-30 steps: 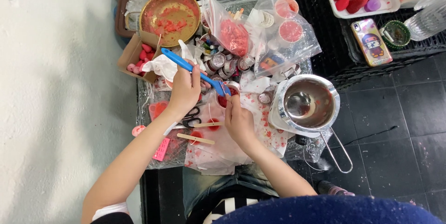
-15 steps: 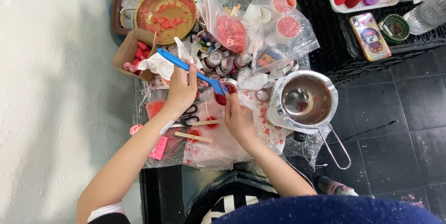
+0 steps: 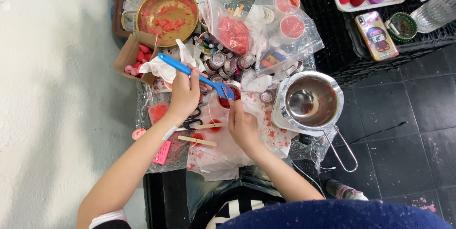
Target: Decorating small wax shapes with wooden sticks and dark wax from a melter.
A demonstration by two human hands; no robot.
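Scooping step in hand: blue spatula (image 3: 192,73) gripped by left hand (image 3: 184,93), fingers wrapped round handle, tip in small cup of red wax (image 3: 231,96). Cup steadied on counter (image 3: 156,162) by right hand (image 3: 243,125), fingers curled. Next move, likely: slow scrape needed, cup kept level.

The small cup (image 3: 231,97) sits at the centre of the work surface (image 3: 247,155), with the steel pot (image 3: 311,102) just to its right. The bowl (image 3: 167,14) lies behind and to the left, beside the cardboard box (image 3: 130,56). The phone (image 3: 376,35) rests on the crate (image 3: 327,44) at far right.
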